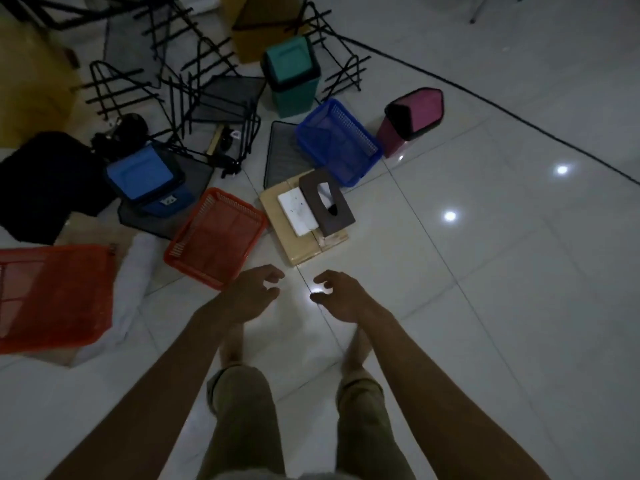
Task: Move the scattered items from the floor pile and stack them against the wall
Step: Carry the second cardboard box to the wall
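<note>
Both your hands hang over bare floor point(485, 271), fingers loosely curled and holding nothing — the left hand point(254, 292) and the right hand point(334, 292) sit near each other with a small gap between them.

The nearest thing in the pile is the small orange basket point(216, 237), lying flat and open side up, just ahead and to the left of your left hand; its near corner almost reaches under that hand's fingers. Its long axis runs on a diagonal, from near-left to far-right. The left hand is plainly the closer one, so I'd judge that basket the likely pick, with the right hand coming across to its far-right end.

Almost as close, straight ahead of the gap between your hands, lies the flat cardboard box point(304, 237), carrying a white slab point(298, 211) and a brown tissue box point(327, 202). All three lie with their long axes running near-right to far-left — the opposite slant to the basket.

A larger orange basket point(52, 296) sits at the left edge of view, well apart from both hands. No wall shows clearly here.
</note>
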### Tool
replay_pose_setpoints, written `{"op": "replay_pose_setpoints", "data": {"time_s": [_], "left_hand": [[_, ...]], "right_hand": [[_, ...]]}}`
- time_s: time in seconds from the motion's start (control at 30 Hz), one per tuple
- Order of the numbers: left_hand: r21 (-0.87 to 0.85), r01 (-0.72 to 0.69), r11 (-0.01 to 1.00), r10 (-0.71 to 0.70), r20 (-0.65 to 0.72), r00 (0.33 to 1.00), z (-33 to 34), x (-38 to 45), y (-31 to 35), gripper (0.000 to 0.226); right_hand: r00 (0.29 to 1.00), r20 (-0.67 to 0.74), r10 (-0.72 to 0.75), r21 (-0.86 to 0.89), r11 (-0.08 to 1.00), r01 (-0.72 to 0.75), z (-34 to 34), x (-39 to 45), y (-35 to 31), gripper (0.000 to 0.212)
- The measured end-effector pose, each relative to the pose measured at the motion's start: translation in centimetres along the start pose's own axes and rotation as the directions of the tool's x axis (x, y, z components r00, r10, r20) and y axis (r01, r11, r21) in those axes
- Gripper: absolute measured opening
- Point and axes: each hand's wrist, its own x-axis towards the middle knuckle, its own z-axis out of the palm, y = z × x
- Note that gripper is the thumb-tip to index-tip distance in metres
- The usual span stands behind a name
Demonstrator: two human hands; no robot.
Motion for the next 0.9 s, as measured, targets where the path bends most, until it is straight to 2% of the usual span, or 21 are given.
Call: {"op": "replay_pose_setpoints", "data": {"time_s": [0.13, 0.27, 0.4, 0.53, 0.67, 0.73, 0.8, 0.9], "left_hand": [[-0.042, 0.054, 0.998, -0.056, -0.057, 0.997, 5.6, 6.7, -0.8, 0.028], [-0.063, 0.104, 0.993, -0.108, -0.074, 0.991, 9.9, 12.7, -2.7, 0.028], [0.086, 0.071, 0.994, -0.063, -0.095, 0.993, 12.2, 19.5, -5.7, 0.032], [0.324, -0.051, 0.945, 0.097, -0.128, 0.987, 14.3, 27.0, -9.4, 0.048], [0.586, -0.047, 0.809, 0.190, -0.185, 0.964, 16.0, 34.1, -12.8, 0.089], [0.698, -0.019, 0.716, 0.239, -0.220, 0.946, 16.1, 37.4, -14.6, 0.113], [0.795, -0.004, 0.606, 0.274, -0.204, 0.940, 16.4, 40.0, -16.6, 0.133], [0.873, 0.005, 0.488, 0.320, -0.184, 0.929, 18.0, 42.5, -19.6, 0.150]], "right_hand": [[0.996, 0.071, -0.052, -0.134, 0.989, 0.061, -2.9, 7.4, 4.8, 0.048], [0.992, 0.048, -0.113, -0.226, 0.967, 0.121, -4.3, 14.9, 8.7, 0.048], [0.972, -0.072, -0.222, -0.358, 0.916, 0.182, -3.8, 23.0, 12.1, 0.052], [0.918, -0.225, -0.326, -0.593, 0.794, 0.136, -2.0, 30.3, 14.5, 0.061], [0.806, -0.282, -0.520, -0.794, 0.599, 0.108, 1.0, 36.9, 16.9, 0.101], [0.757, -0.262, -0.599, -0.861, 0.500, 0.098, 1.7, 40.3, 18.1, 0.110], [0.687, -0.270, -0.675, -0.887, 0.452, 0.096, 2.3, 43.1, 19.0, 0.103], [0.543, -0.335, -0.770, -0.896, 0.439, 0.071, 3.5, 45.7, 19.7, 0.067]]}}
